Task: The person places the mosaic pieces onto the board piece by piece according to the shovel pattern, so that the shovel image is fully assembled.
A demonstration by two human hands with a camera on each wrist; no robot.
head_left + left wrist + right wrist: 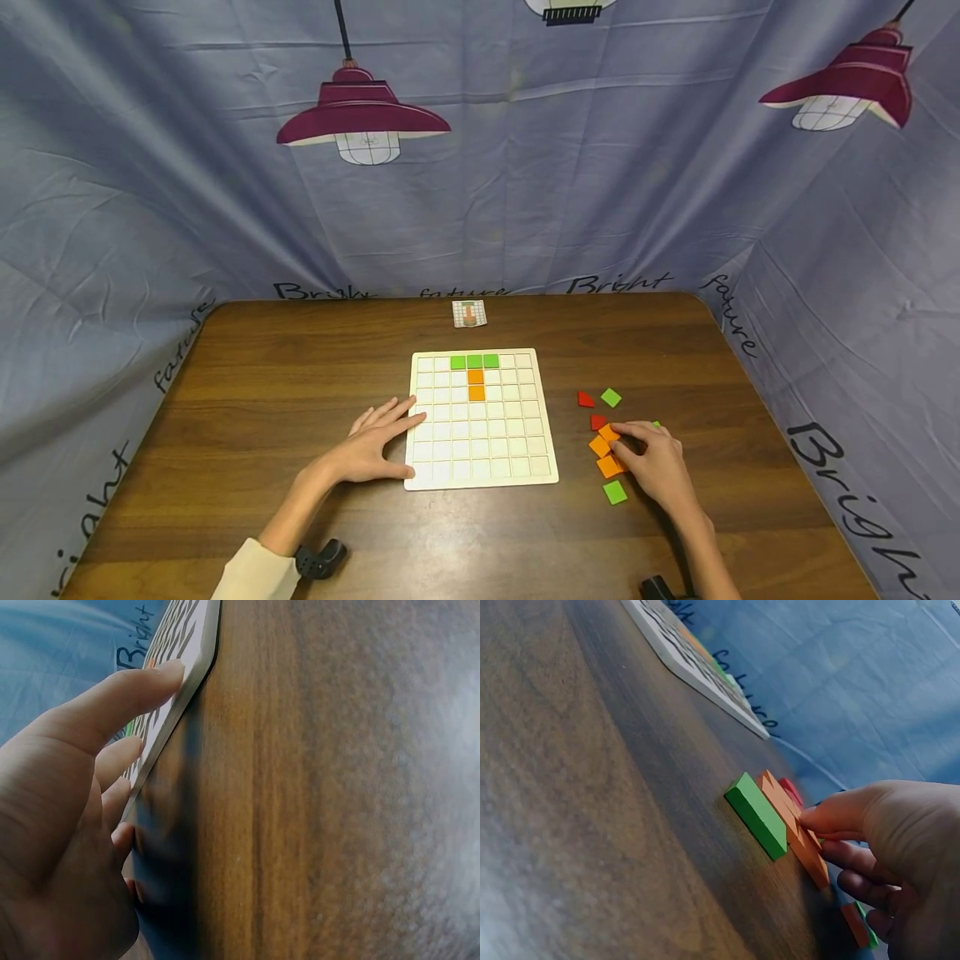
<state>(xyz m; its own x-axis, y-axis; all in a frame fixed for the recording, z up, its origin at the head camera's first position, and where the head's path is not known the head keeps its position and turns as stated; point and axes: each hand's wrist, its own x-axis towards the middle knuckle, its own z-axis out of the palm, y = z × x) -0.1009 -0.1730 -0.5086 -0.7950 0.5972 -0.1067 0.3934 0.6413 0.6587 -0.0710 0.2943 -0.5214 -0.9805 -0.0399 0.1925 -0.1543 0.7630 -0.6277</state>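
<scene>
A pale square grid board (480, 450) lies on the table, with a row of green tiles (475, 362) in its top row and two orange tiles (476, 385) under the middle one. My left hand (369, 446) rests at the board's left edge, fingers spread, fingertips and thumb touching the rim (180, 697). To the right of the board, my right hand (658, 467) is at a small cluster of loose orange tiles (608, 467). Its thumb and index finger pinch one orange tile (608, 432); the hand partly hides the cluster. In the right wrist view a green tile (756, 816) lies beside them.
Two red pieces (586, 400) and a green tile (611, 397) lie beyond the orange cluster. Another green tile (615, 492) is nearer me. A small printed card (469, 313) with a grid pattern lies at the table's far edge, before the curtain (480, 208).
</scene>
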